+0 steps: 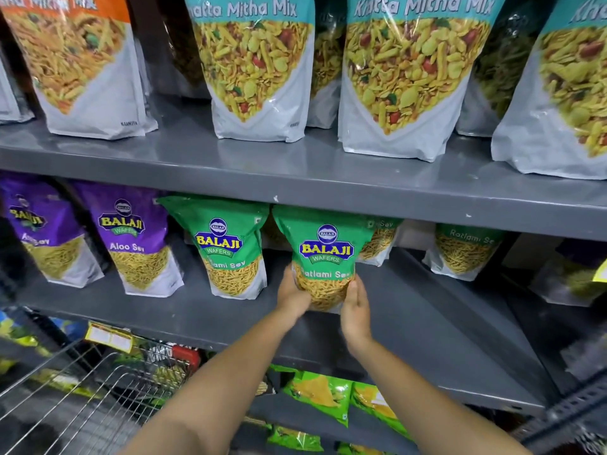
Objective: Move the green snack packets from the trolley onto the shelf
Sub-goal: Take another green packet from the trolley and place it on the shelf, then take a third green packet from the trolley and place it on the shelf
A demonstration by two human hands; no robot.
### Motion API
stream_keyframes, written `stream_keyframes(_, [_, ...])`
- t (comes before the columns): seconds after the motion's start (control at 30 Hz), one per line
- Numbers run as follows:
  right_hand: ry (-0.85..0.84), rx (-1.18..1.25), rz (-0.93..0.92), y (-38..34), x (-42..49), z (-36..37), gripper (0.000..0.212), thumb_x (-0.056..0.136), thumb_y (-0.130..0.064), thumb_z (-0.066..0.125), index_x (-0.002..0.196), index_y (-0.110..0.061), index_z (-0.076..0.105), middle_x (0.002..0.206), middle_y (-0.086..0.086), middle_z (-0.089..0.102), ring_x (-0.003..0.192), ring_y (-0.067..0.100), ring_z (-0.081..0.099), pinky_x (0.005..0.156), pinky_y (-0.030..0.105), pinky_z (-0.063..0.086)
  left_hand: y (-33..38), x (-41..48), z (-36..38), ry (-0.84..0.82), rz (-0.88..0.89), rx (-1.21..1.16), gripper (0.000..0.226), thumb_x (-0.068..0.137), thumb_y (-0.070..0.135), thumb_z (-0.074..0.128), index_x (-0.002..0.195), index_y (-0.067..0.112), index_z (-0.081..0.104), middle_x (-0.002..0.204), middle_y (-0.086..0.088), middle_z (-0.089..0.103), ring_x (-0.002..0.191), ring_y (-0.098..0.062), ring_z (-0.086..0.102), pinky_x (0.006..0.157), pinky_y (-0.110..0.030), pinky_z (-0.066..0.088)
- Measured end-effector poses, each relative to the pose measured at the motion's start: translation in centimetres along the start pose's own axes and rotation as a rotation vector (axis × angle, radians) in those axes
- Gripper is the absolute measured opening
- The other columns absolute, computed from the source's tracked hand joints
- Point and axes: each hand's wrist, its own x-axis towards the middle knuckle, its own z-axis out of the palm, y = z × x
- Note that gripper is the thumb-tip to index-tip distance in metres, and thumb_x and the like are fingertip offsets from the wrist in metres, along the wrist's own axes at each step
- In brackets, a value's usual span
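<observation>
A green Ratlami Sev packet [325, 247] stands upright on the grey middle shelf [410, 310], near its front. My left hand [290, 295] grips its lower left side and my right hand [356, 310] presses its lower right side. Another green packet [226, 247] stands just to its left. Two more green packets [377, 241] [463, 249] stand further back on the right. The wire trolley [82, 389] is at the lower left; green packets show through its mesh.
Purple Aloo Sev packets [131, 238] fill the shelf's left part. The upper shelf [295, 172] overhangs, carrying large Khatta Mitha Mix bags [259, 67]. Green chip packets [322, 394] lie on the lower shelf. Bare shelf surface shows right of my hands.
</observation>
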Motion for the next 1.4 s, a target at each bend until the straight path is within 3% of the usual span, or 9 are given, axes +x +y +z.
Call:
stream_keyframes(0.23, [-0.047, -0.158, 0.001, 0.7, -0.3, -0.5, 0.043, 0.1, -0.029, 0.029, 0.142, -0.02, 0.035, 0.147, 0.004, 0.043, 0.134, 0.021, 0.04, 0.114, 0.038, 0.032, -0.9, 1.5, -0.8, -0.057, 0.048, 0.051, 0.068, 0.068, 0.004, 0.071, 0.13, 0.019, 0.048, 0.127, -0.005, 0.063, 0.119, -0.023, 0.058, 0.101, -0.04, 0.048])
stream_keyframes(0.37, [0.228, -0.242, -0.132, 0.5, -1.5, -1.5, 0.047, 0.099, -0.021, 0.034, 0.145, -0.013, 0.028, 0.156, 0.008, 0.025, 0.144, 0.021, 0.022, 0.119, 0.033, 0.017, -1.7, -0.1, -1.5, -0.029, 0.114, 0.061, 0.076, 0.072, 0.005, 0.066, 0.141, 0.019, 0.037, 0.144, -0.003, 0.046, 0.135, -0.022, 0.043, 0.111, -0.042, 0.04])
stream_keyframes(0.47, [0.275, -0.224, -0.27, 0.7, -4.3, -1.0, 0.049, 0.095, -0.021, 0.035, 0.143, -0.01, 0.03, 0.154, 0.009, 0.025, 0.143, 0.017, 0.02, 0.116, 0.027, 0.017, -3.7, -3.7, -3.7, 0.066, 0.182, 0.177, 0.076, 0.077, -0.011, 0.052, 0.146, 0.012, 0.032, 0.155, -0.004, 0.03, 0.146, -0.018, 0.025, 0.119, -0.03, 0.023])
stream_keyframes(0.6, [-0.029, -0.208, -0.378, 1.4, -10.2, 2.8, 0.049, 0.092, -0.023, 0.035, 0.14, -0.012, 0.032, 0.15, 0.002, 0.031, 0.141, 0.013, 0.026, 0.116, 0.019, 0.018, -8.0, -10.4, -9.9, 0.235, 0.283, 0.251, 0.068, 0.072, -0.01, 0.043, 0.134, 0.018, 0.048, 0.144, 0.006, 0.042, 0.139, -0.006, 0.032, 0.113, -0.008, 0.021])
stream_keyframes(0.73, [-0.453, -0.281, -0.435, 2.7, -15.3, 10.0, 0.045, 0.091, -0.021, 0.039, 0.136, -0.017, 0.037, 0.143, -0.001, 0.039, 0.134, 0.011, 0.036, 0.111, 0.027, 0.028, -12.4, -15.8, -18.3, 0.486, 0.196, 0.278, 0.067, 0.067, -0.01, 0.043, 0.125, 0.023, 0.051, 0.135, 0.0, 0.052, 0.131, -0.013, 0.044, 0.115, -0.022, 0.029])
stream_keyframes(0.97, [-1.108, -0.549, -0.445, 5.6, -25.5, 24.2, 0.04, 0.088, -0.007, 0.047, 0.127, -0.014, 0.051, 0.129, -0.003, 0.052, 0.123, 0.014, 0.042, 0.105, 0.031, 0.034, -19.9, -26.8, -30.7, 1.04, -0.471, 0.111, 0.049, 0.079, -0.004, 0.052, 0.124, 0.013, 0.056, 0.123, -0.01, 0.06, 0.108, -0.034, 0.059, 0.092, -0.036, 0.043])
stream_keyframes(1.1, [-1.448, -0.76, -0.353, 9.2, -30.8, 30.0, 0.043, 0.089, -0.008, 0.048, 0.132, -0.014, 0.045, 0.136, 0.008, 0.049, 0.119, 0.022, 0.05, 0.101, 0.035, 0.042, -24.0, -31.0, -34.7, 1.131, -0.696, -0.136, 0.042, 0.076, 0.001, 0.057, 0.117, 0.003, 0.053, 0.102, -0.013, 0.062, 0.077, -0.026, 0.057, 0.069, -0.03, 0.043])
stream_keyframes(1.23, [-1.597, -0.972, -0.145, 13.9, -34.0, 34.6, 0.046, 0.088, -0.012, 0.054, 0.133, -0.014, 0.043, 0.137, 0.007, 0.05, 0.095, 0.017, 0.055, 0.089, 0.037, 0.053, -30.1, -31.6, -39.0, 1.149, -0.89, -0.314, 0.06, 0.061, 0.012, 0.054, 0.118, -0.005, 0.048, 0.084, -0.016, 0.054, 0.072, -0.027, 0.05, 0.066, -0.032, 0.037])
stream_keyframes(1.4, [-1.711, -1.165, -0.003, 19.6, -37.2, 39.7, 0.061, 0.086, -0.015, 0.055, 0.143, -0.014, 0.031, 0.146, 0.01, 0.041, 0.124, 0.029, 0.05, 0.099, 0.032, 0.045, -37.5, -29.5, -43.4, 1.14, -1.038, -0.614, 0.063, 0.069, 0.001, 0.058, 0.13, -0.01, 0.045, 0.089, -0.019, 0.051, 0.072, -0.022, 0.046, 0.066, -0.032, 0.037])
